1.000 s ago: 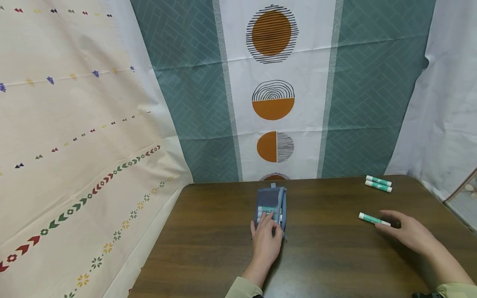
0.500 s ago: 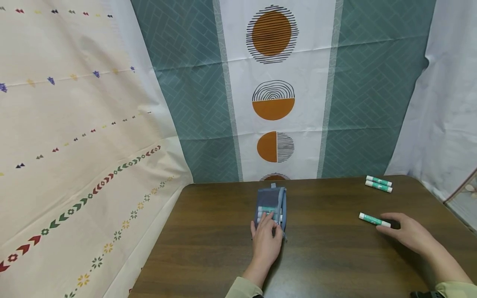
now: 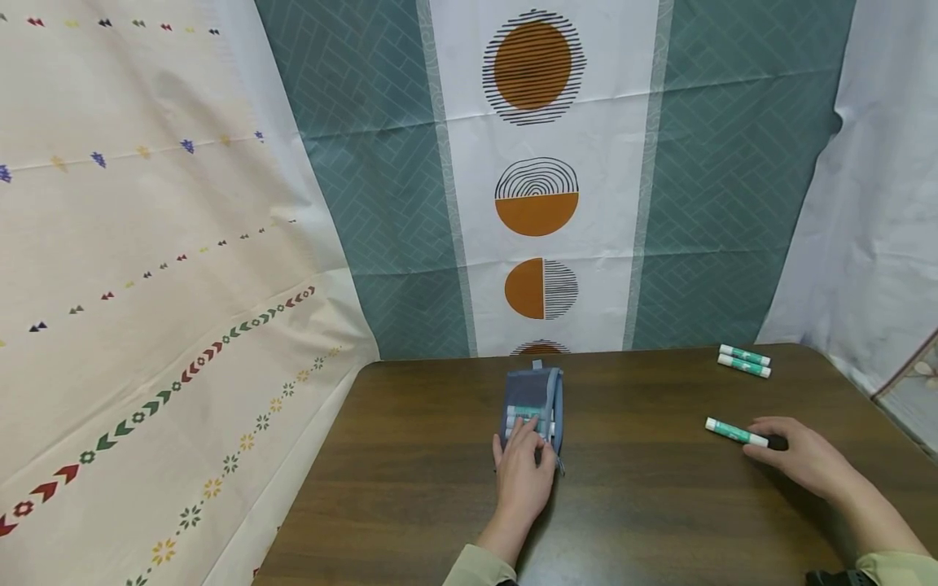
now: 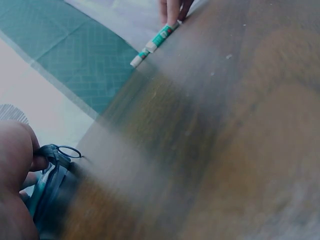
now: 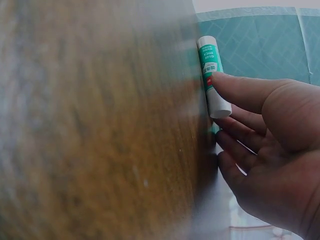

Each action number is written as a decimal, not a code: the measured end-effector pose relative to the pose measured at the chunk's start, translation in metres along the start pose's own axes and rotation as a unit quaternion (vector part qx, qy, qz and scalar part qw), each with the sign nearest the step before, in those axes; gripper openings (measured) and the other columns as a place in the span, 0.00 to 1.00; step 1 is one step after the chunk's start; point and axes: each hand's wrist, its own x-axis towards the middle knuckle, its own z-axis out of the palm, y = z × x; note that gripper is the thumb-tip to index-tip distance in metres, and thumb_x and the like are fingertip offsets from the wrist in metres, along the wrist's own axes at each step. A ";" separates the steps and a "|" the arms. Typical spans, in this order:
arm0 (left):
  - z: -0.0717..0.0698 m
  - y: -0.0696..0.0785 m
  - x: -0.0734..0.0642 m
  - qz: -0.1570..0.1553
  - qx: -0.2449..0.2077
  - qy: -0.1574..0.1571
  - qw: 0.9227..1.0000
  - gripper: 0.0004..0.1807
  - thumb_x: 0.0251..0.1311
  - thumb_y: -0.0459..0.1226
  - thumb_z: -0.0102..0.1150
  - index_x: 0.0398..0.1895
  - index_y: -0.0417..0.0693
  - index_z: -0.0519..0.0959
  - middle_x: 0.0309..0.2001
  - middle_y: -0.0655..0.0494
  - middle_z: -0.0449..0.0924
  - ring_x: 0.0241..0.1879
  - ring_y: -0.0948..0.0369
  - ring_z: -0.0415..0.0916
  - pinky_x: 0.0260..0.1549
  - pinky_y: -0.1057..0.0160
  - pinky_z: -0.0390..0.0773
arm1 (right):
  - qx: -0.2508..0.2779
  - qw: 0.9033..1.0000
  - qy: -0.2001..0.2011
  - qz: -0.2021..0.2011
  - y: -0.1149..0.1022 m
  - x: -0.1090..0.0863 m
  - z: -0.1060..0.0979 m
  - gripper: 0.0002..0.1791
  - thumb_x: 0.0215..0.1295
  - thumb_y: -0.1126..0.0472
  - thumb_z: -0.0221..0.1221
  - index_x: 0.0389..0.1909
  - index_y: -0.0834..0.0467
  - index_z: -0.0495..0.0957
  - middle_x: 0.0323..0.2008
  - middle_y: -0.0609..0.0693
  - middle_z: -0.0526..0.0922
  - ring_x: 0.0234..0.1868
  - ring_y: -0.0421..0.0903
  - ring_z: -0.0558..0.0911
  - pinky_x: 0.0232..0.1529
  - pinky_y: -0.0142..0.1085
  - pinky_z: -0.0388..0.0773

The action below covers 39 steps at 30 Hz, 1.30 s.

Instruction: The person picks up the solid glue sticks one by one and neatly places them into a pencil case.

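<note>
"What's by the right hand point(image 3: 802, 457)?"
"A green, white-ended glue stick point(image 3: 733, 432), lying on the counter point(image 3: 645, 505). Thumb and fingers curve about one end; whether they grip, I can't tell."
"Any writing?"
"'GLUE STICK' on the label point(image 5: 210, 59), beside a red patch point(image 5: 209, 80); smaller print's blurred."
"And the left hand point(image 3: 522, 470)?"
"Pinching the blue pouch point(image 3: 526, 384) by its edge."
</note>
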 end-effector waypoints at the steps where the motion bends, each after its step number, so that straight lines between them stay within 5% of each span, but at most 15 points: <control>1: 0.000 0.000 0.000 0.000 0.000 0.000 1.000 0.13 0.71 0.34 0.65 0.27 0.53 0.77 0.70 0.52 0.83 0.78 0.48 0.72 0.76 0.22 0.51 | -0.001 1.000 0.000 -0.002 0.000 0.000 0.000 0.24 0.74 0.55 0.71 0.57 0.72 0.84 0.65 0.80 0.76 0.66 0.84 0.72 0.57 0.73 0.72; 39: 0.000 -0.001 0.000 -0.007 0.000 -0.010 1.000 0.13 0.71 0.35 0.65 0.27 0.54 0.77 0.71 0.53 0.82 0.79 0.48 0.70 0.77 0.23 0.50 | -0.016 0.999 -0.007 0.028 0.008 -0.002 -0.008 0.19 0.72 0.55 0.72 0.47 0.70 0.88 0.65 0.79 0.78 0.66 0.85 0.72 0.56 0.72 0.72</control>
